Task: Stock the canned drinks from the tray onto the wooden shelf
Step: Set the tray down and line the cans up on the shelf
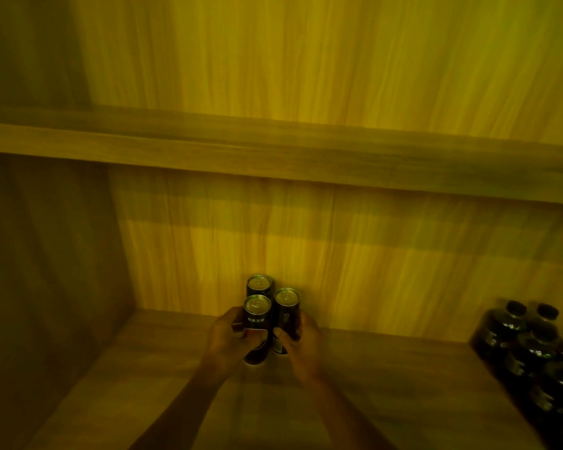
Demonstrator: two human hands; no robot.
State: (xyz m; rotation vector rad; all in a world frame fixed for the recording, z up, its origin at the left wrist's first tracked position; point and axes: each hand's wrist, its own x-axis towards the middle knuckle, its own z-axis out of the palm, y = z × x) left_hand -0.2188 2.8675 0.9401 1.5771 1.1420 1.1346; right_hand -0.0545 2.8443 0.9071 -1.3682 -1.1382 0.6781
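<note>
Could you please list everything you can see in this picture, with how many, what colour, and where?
cans: three visible, dark with silvery tops, upright and close together near the shelf's middle, towards the back panel.
bottles: a cluster, number unclear, dark with dark caps, at the shelf's right end.
shelf: one lower board, wood, under the cans and bottles.
upper board: one, wood, above.
back panel: wood, behind.
left hand: on the front left can.
right hand: on the right can.
</note>
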